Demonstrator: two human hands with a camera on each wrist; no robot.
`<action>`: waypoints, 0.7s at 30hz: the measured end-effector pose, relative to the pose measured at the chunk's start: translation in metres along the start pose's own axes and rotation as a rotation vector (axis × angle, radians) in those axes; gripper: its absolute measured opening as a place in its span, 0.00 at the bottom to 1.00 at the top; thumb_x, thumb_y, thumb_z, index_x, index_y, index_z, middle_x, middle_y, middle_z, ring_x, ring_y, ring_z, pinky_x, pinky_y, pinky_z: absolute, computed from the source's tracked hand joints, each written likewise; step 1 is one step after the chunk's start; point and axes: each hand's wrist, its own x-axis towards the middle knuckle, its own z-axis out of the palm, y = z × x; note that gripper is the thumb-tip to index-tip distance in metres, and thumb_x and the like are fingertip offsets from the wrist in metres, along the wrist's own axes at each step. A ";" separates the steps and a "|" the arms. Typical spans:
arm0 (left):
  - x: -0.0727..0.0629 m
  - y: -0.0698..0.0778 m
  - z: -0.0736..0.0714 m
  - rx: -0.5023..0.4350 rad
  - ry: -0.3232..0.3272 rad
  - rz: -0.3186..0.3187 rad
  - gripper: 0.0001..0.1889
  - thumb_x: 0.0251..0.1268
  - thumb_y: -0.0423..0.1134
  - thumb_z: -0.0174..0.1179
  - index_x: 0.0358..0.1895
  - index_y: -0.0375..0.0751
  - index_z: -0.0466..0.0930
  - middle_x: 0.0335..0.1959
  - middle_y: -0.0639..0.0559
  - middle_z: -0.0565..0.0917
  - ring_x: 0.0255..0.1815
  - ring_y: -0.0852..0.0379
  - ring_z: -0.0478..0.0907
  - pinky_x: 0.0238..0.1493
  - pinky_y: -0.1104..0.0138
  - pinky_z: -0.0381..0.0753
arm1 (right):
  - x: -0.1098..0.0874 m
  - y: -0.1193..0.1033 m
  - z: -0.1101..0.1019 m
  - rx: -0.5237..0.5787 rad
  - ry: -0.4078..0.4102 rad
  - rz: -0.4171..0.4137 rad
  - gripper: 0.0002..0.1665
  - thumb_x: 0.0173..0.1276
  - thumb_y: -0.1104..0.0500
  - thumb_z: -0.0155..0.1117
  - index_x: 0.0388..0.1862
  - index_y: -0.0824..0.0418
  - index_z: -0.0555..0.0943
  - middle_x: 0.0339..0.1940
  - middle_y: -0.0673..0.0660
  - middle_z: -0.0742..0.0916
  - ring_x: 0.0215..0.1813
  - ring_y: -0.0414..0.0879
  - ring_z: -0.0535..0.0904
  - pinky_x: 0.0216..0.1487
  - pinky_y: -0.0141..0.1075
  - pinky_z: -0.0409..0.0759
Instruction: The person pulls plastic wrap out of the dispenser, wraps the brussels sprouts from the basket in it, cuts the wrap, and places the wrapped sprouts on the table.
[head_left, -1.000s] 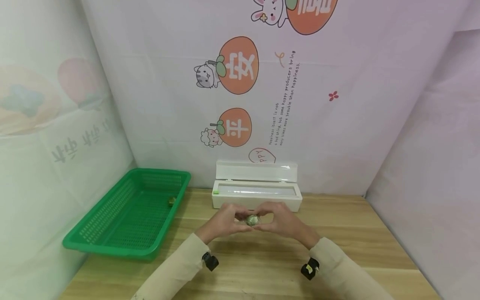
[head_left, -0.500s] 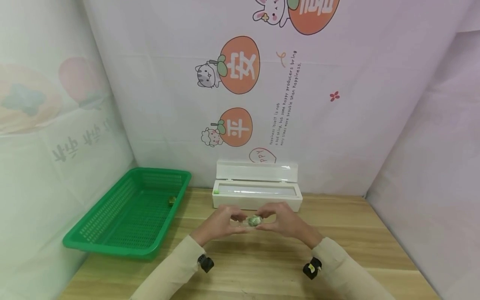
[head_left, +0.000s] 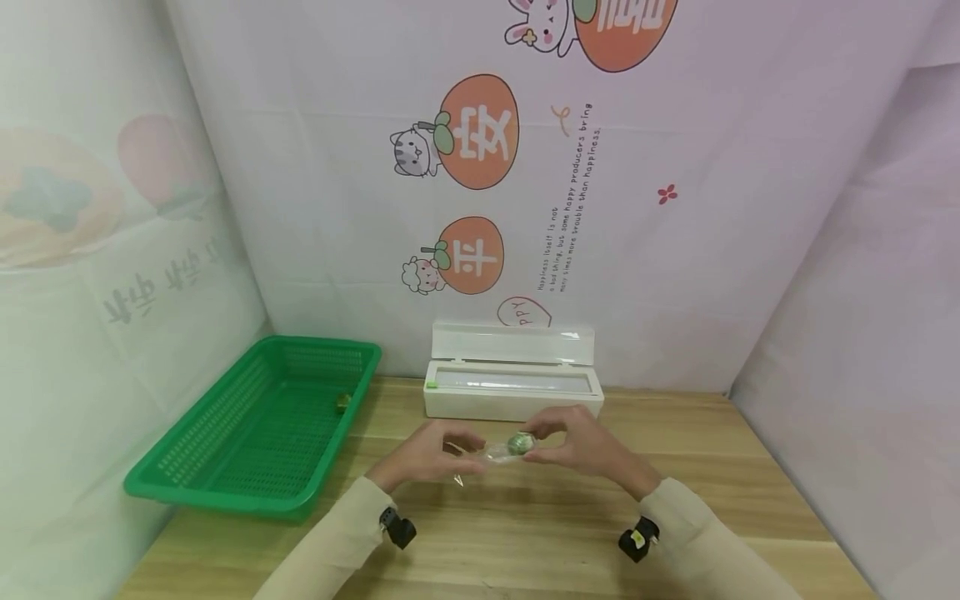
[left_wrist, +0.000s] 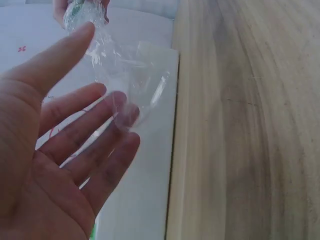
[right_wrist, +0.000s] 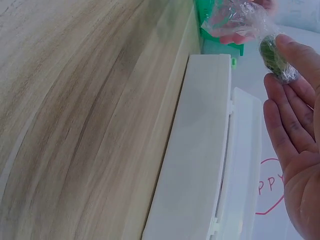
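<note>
My right hand (head_left: 585, 446) pinches a small green ball (head_left: 520, 443) between thumb and fingertips. Clear cling film (left_wrist: 145, 97) wraps it, and in the right wrist view the green ball (right_wrist: 271, 54) shows leafy veining through the film. A loose, crumpled tail of film (head_left: 497, 454) reaches from the ball toward my left hand (head_left: 427, 454). In the left wrist view, that hand's thumb and fingers are spread apart, and the film overlaps several fingertips. Both hands are raised in front of a long white dispenser box (head_left: 480, 406) with its clear lid (head_left: 513, 343) up.
To the left stands a green plastic basket (head_left: 225, 502) with a small golden-green lump (head_left: 342, 403) inside at its right wall. Wooden tabletop (head_left: 712, 467) extends around the hands. White printed cloth (head_left: 660, 267) closes off the back and both sides.
My hands have drawn apart, the left moving left and the right moving right with the green ball. The film tail now stretches between them. The left thumb and fingers have spread.
</note>
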 end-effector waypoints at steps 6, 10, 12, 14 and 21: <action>-0.003 -0.005 0.004 -0.056 -0.010 0.013 0.14 0.66 0.49 0.74 0.50 0.50 0.90 0.43 0.57 0.91 0.43 0.61 0.87 0.48 0.69 0.89 | -0.004 -0.003 -0.005 -0.013 0.001 0.001 0.20 0.63 0.46 0.80 0.51 0.52 0.89 0.45 0.45 0.93 0.44 0.35 0.89 0.59 0.44 0.89; -0.005 -0.001 0.006 -0.035 -0.013 0.037 0.07 0.68 0.47 0.73 0.44 0.51 0.91 0.40 0.58 0.91 0.40 0.62 0.86 0.46 0.69 0.88 | -0.004 -0.004 -0.006 -0.013 -0.004 0.021 0.21 0.63 0.46 0.80 0.52 0.52 0.89 0.45 0.45 0.93 0.45 0.35 0.88 0.60 0.45 0.89; -0.005 0.001 0.007 -0.011 -0.003 0.048 0.05 0.70 0.46 0.71 0.42 0.52 0.91 0.39 0.60 0.90 0.40 0.63 0.85 0.46 0.70 0.88 | -0.005 -0.005 -0.007 -0.009 -0.005 0.030 0.21 0.63 0.46 0.81 0.52 0.53 0.89 0.45 0.45 0.93 0.44 0.34 0.88 0.60 0.46 0.88; -0.006 0.003 0.007 0.012 0.017 0.058 0.03 0.71 0.45 0.70 0.42 0.52 0.90 0.40 0.60 0.89 0.41 0.63 0.85 0.47 0.70 0.88 | -0.005 -0.006 -0.008 -0.006 -0.004 0.039 0.22 0.63 0.46 0.81 0.52 0.53 0.89 0.45 0.45 0.93 0.44 0.34 0.88 0.61 0.47 0.88; -0.006 0.000 0.009 0.007 0.060 0.064 0.14 0.69 0.50 0.72 0.50 0.48 0.88 0.49 0.55 0.88 0.50 0.62 0.84 0.51 0.71 0.87 | -0.006 -0.003 -0.006 0.001 0.014 0.026 0.20 0.63 0.46 0.81 0.50 0.53 0.89 0.44 0.45 0.93 0.44 0.34 0.88 0.60 0.47 0.89</action>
